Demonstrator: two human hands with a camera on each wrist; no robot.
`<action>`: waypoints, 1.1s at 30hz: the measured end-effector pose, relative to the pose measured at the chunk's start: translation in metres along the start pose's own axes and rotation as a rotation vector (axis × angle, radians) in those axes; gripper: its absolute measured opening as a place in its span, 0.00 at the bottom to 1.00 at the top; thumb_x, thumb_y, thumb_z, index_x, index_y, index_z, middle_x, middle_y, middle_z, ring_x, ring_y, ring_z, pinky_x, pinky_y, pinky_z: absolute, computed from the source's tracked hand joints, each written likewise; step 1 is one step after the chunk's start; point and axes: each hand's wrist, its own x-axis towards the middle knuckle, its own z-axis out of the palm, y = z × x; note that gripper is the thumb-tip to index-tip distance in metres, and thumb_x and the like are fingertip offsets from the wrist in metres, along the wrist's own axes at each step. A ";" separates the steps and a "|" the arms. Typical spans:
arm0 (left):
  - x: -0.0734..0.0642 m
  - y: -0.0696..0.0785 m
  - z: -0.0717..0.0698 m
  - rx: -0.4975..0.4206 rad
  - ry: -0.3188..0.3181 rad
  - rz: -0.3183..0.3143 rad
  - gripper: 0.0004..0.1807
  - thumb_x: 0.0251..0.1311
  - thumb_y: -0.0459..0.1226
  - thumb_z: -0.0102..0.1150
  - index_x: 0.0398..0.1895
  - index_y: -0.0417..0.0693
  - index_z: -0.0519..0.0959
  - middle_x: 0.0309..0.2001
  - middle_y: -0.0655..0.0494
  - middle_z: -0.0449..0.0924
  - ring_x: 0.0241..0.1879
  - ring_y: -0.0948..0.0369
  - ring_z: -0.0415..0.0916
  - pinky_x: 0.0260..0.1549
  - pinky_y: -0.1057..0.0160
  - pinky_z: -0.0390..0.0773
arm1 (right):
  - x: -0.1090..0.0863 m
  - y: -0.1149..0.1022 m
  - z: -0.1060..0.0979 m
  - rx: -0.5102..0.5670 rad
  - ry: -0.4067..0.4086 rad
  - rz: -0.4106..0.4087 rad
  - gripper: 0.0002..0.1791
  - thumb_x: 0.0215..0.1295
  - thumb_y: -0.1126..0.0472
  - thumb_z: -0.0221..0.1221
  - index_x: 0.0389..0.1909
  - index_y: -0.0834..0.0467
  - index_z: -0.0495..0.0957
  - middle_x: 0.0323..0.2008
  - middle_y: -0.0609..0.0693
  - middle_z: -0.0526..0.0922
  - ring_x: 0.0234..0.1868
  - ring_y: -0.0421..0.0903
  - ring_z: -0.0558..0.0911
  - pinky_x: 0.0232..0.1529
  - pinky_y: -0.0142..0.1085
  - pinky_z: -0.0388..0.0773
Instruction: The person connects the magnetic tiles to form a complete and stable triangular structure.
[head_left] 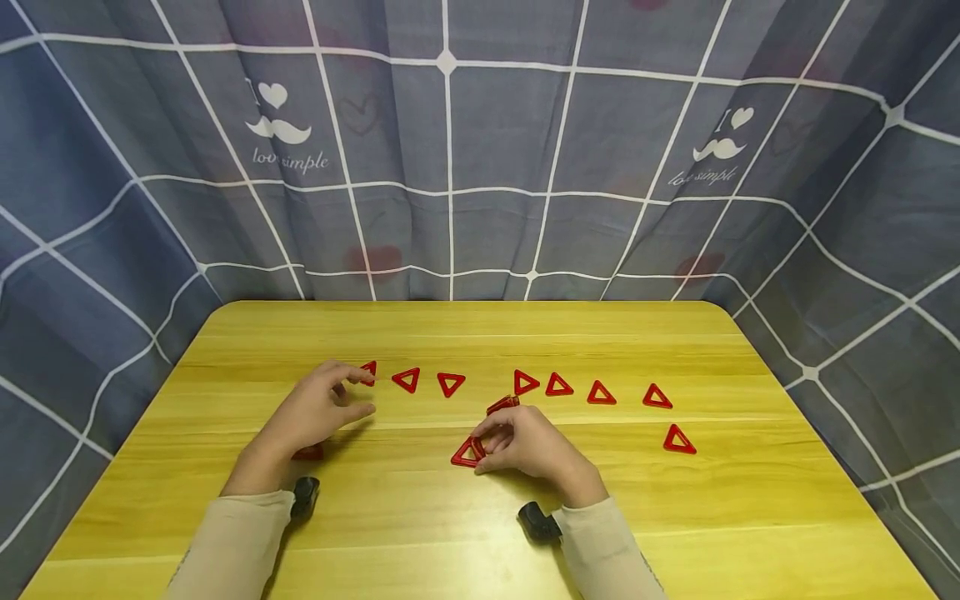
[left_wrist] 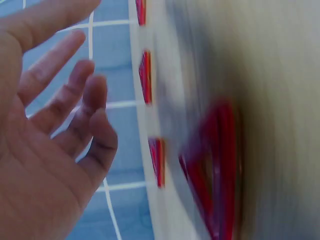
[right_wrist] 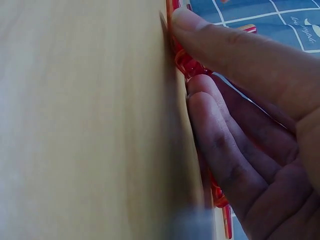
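Note:
My right hand [head_left: 531, 446] has thumb and fingertips closed on a red triangle frame [head_left: 459, 456] near the middle of the table. In the right wrist view, red plastic [right_wrist: 187, 62] shows between thumb and fingers; the fingers hide much of it. Just beyond that hand is another red piece [head_left: 501, 405], looking tilted or overlapped. My left hand [head_left: 311, 411] hovers with spread, loosely bent fingers, holding nothing. Its fingertips partly cover a red triangle [head_left: 369, 372] in the head view. A further red triangle [left_wrist: 222, 175] lies below its palm, partly hidden by the forearm in the head view.
Beyond the hands runs a loose row of red triangles, among them one left [head_left: 407, 380], one central [head_left: 451, 384] and one right [head_left: 601, 392]. A lone triangle [head_left: 678, 439] lies nearer at the right. A grey checked curtain [head_left: 487, 233] borders the wooden table [head_left: 420, 542].

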 end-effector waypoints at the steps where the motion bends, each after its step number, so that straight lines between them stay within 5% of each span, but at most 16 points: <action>1: -0.001 -0.003 -0.003 0.008 0.014 -0.014 0.23 0.56 0.38 0.75 0.55 0.45 0.82 0.51 0.46 0.75 0.41 0.50 0.70 0.35 0.54 0.73 | 0.000 0.000 0.000 -0.002 0.002 0.000 0.19 0.46 0.63 0.80 0.42 0.55 0.88 0.31 0.44 0.85 0.33 0.42 0.84 0.38 0.35 0.81; 9: -0.004 -0.025 -0.026 0.046 0.049 -0.075 0.29 0.57 0.40 0.75 0.60 0.38 0.79 0.55 0.38 0.70 0.46 0.43 0.74 0.47 0.43 0.75 | 0.000 0.000 0.000 -0.004 0.001 -0.011 0.19 0.46 0.63 0.80 0.42 0.55 0.88 0.32 0.45 0.85 0.33 0.41 0.84 0.38 0.34 0.81; 18: 0.003 -0.047 -0.031 0.066 0.021 -0.181 0.32 0.58 0.45 0.73 0.61 0.35 0.76 0.59 0.32 0.68 0.54 0.37 0.69 0.54 0.36 0.69 | -0.001 0.001 0.000 -0.001 0.010 -0.004 0.19 0.46 0.62 0.80 0.41 0.54 0.88 0.32 0.44 0.85 0.33 0.41 0.84 0.38 0.35 0.81; 33: 0.012 -0.044 -0.031 0.159 -0.049 -0.289 0.37 0.59 0.47 0.70 0.61 0.26 0.72 0.57 0.29 0.73 0.57 0.34 0.68 0.58 0.36 0.66 | -0.001 0.002 -0.001 0.018 0.006 0.006 0.19 0.47 0.63 0.79 0.42 0.55 0.87 0.32 0.43 0.85 0.34 0.42 0.85 0.38 0.35 0.82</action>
